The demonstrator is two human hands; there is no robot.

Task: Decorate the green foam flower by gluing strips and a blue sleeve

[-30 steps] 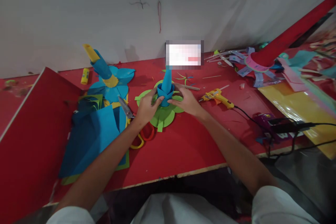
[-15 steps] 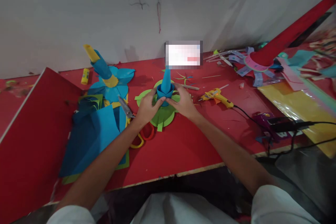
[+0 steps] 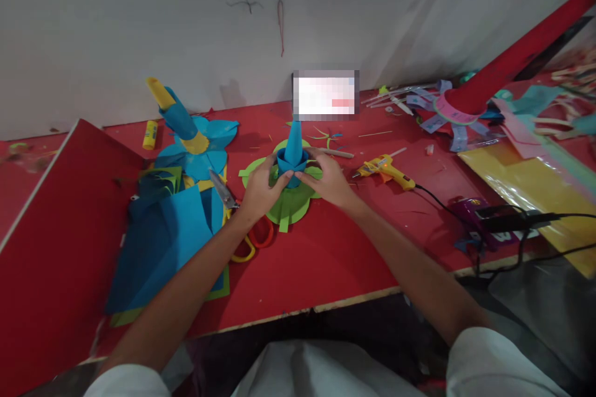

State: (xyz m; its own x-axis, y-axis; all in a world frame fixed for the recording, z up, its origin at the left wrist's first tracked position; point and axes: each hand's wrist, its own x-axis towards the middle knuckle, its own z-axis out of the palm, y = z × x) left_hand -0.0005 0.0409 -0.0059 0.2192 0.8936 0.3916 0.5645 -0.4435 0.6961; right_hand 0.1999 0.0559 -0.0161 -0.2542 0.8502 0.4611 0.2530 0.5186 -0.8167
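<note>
A blue paper piece, a cone standing in a collar, is upright on a green petal-shaped paper base on the red table. My left hand grips the collar from the left, thumb at its front. From the right, my right hand holds the same collar, its thumb close to the left one. Scissors with red and yellow handles lie beside my left hand, partly under the left forearm. A yellow glue gun lies right of my right hand.
A blue and yellow paper flower, a glue stick and blue sheets are at left. A screen leans at the wall. Cables, a purple box and a red cone are at right.
</note>
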